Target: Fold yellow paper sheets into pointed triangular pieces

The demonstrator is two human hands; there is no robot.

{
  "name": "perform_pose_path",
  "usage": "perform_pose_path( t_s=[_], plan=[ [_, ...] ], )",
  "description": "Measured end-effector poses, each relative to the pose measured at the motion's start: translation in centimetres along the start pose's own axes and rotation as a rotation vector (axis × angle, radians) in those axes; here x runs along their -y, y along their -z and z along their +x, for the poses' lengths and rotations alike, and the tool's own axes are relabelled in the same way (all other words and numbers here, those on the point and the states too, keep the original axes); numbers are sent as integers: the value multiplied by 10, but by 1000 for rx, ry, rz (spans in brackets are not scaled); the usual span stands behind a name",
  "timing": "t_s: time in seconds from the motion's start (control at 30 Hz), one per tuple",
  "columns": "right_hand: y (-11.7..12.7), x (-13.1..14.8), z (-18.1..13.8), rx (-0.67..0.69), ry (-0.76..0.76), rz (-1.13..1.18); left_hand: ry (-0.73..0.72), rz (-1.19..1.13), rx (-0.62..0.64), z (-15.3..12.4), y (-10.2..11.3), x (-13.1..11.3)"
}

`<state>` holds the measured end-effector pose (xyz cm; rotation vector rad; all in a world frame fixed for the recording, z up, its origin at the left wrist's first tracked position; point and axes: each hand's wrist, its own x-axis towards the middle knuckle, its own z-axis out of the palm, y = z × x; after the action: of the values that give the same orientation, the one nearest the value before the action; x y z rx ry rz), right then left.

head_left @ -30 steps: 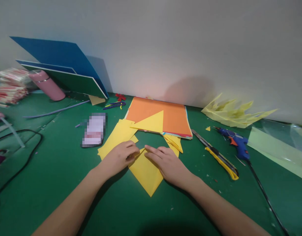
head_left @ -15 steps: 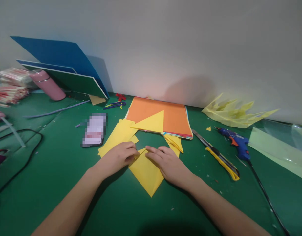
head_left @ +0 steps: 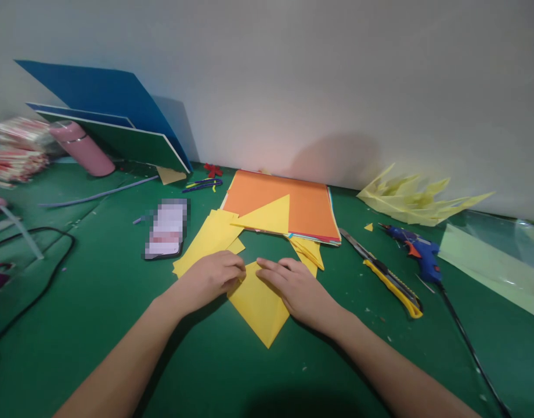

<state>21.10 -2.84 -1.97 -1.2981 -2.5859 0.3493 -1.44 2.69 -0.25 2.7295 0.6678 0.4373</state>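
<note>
Fingers of the left hand [head_left: 210, 278] are curled close together at the left side of the yellow paper [head_left: 262, 307]; their tips are tucked out of sight, so I cannot tell if they pinch it. On the other side, the right hand [head_left: 299, 290] has its fingers stretched out over the paper, not closed around it. The paper is well away from the far edge of the green table [head_left: 110, 273], one pointy corner toward the person. Half a second ago a dark slanting line showed near its top corner. Now that spot looks smooth, so the fold is probably flatter.
</note>
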Motion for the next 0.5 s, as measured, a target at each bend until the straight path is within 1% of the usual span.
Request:
perform_pose_path(
  t_s=[0.2,0.37,0.5],
  plan=[
    [0,0,1,6,-5,6,-38,0,9,0,1,0],
    [0,-1,1,20,-12,10,-29,-14,33,2,1,-1],
    [-1,0,0,20,-14,-5,-43,-39,24,2,1,-2]
  ],
)
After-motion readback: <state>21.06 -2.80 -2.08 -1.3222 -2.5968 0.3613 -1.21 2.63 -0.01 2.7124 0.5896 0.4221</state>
